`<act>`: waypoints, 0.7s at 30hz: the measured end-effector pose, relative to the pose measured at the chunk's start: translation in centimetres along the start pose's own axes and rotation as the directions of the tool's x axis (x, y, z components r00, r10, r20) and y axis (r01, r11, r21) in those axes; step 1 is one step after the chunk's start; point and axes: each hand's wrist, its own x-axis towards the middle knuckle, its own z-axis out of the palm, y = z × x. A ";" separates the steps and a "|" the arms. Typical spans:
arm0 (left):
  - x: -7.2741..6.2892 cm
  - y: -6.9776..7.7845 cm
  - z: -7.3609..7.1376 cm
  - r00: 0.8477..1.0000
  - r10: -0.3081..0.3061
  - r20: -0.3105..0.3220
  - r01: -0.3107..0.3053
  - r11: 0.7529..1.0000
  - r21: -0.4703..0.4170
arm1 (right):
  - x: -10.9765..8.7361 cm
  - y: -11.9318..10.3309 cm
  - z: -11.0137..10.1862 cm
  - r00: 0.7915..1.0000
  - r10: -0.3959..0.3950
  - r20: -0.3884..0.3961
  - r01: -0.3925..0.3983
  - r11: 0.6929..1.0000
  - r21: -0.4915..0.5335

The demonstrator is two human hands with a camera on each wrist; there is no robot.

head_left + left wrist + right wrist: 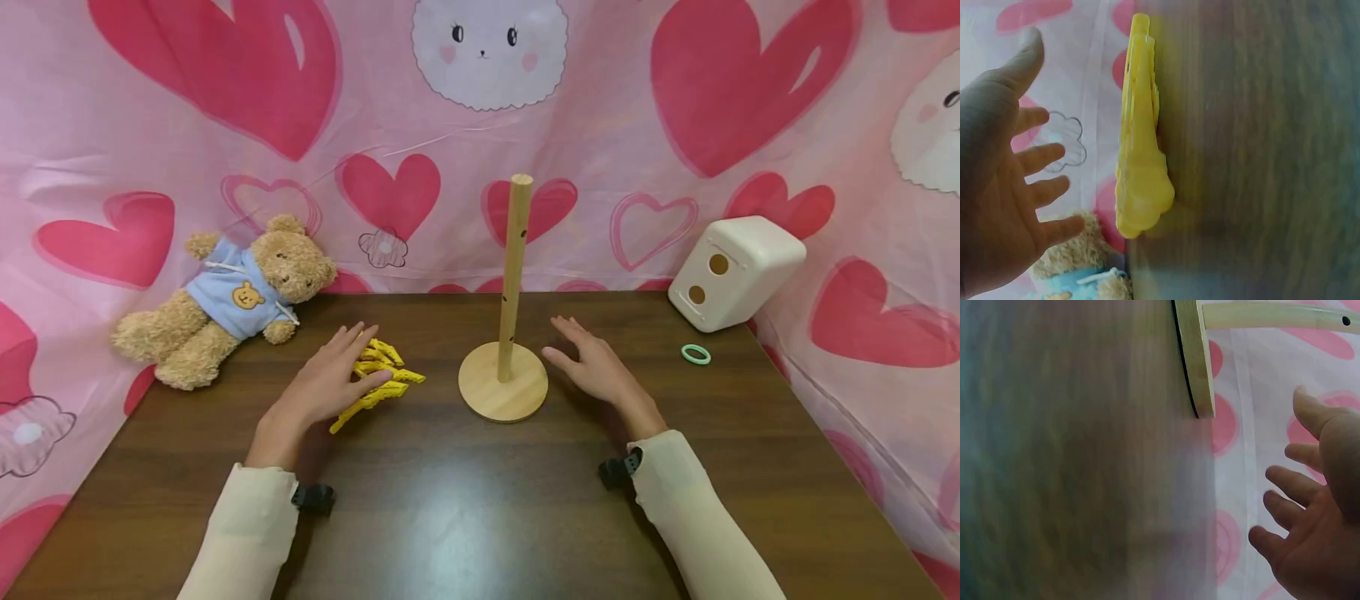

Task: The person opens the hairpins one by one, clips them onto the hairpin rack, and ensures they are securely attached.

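One plush bear [232,296] in a blue hoodie lies at the far left of a dark wooden table [450,517], well apart from both hands. To its right, a person's left hand [322,375] hovers with fingers extended and relaxed, holding nothing. Just beside it, lying on the table, is a yellow pronged piece [1144,144], partly covered by that hand from above; the left wrist view shows a gap between palm and piece. Because the hand hides part of it, a blind grasp could catch a single prong, letting the rest twist or slip away. In the middle stands an upright wooden stand, its tall pole [513,283] dotted with dark holes and set on a round base [502,404]. Its height looks like the main risk: a sideways bump high on the pole might tip it. Right of the base, near but apart, the right hand [596,367] also has its fingers stretched out, gripping nothing; a careless sweep left could strike the stand. Farther right lies a small green ring [697,362], near side of a white box [761,267]; a brushing sleeve could push that ring toward the table's right edge.
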 end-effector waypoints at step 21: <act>-0.6 -4.8 -0.5 0.997 -0.063 -0.041 0.053 0.975 -0.214 | -0.2 -0.4 2.6 0.996 0.014 0.087 -0.037 0.963 0.267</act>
